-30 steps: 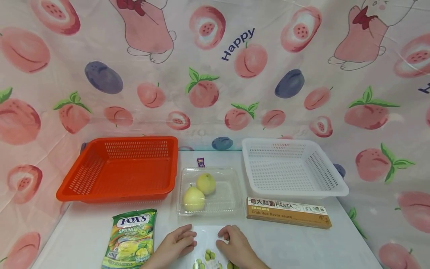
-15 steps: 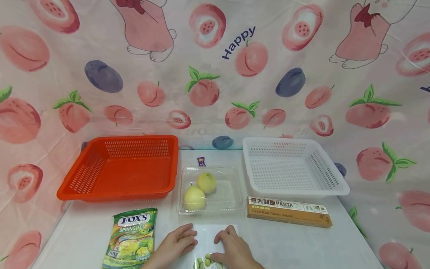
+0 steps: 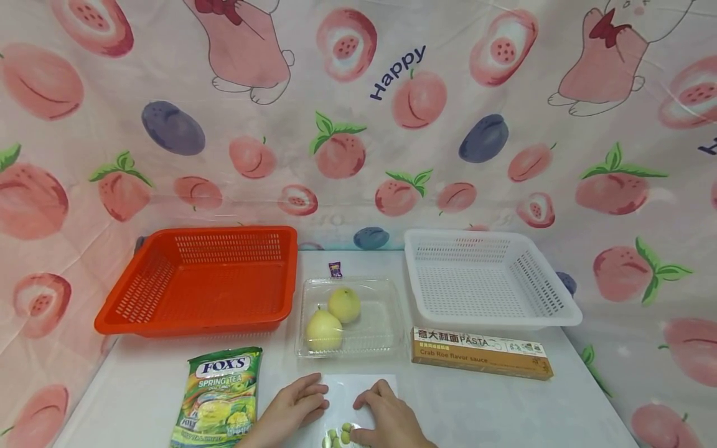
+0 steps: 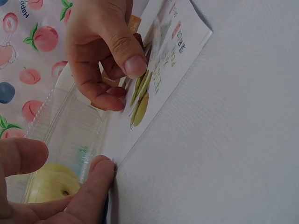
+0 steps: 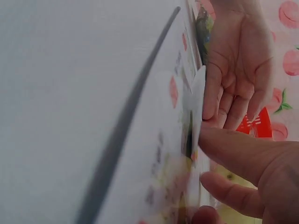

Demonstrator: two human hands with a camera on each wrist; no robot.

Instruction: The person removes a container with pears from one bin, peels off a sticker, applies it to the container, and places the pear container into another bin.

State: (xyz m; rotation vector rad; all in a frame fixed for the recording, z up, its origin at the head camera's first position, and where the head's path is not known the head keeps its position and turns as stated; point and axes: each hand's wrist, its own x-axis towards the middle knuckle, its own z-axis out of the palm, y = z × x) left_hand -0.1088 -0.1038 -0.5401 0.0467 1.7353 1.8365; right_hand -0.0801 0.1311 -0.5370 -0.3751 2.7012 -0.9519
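A white printed leaflet (image 3: pixel 340 398) with pictures of round green fruit lies on the table at the front centre, its lower part cut off by the frame. My left hand (image 3: pixel 290 407) rests at its left edge, fingers extended and slightly bent. My right hand (image 3: pixel 390 420) is over the right half, fingers bent and thumb on the fruit picture. In the right wrist view a white flap (image 5: pixel 199 93) stands up from the leaflet, with the right thumb (image 5: pixel 229 147) at its edge. The left wrist view shows the right thumb and forefinger apart, close over the print.
Behind the leaflet stands a clear plastic box (image 3: pixel 381 311) with two yellow-green pears (image 3: pixel 324 331). A green candy bag (image 3: pixel 218 395) lies left, a pasta box (image 3: pixel 482 353) right. Red basket (image 3: pixel 196 323), white basket (image 3: pixel 498 318) and a small purple packet (image 3: pixel 335 269) are farther back.
My right hand has moved left and slightly down from the leaflet's right edge, its thumb now over the fruit picture. The left hand stays in place.
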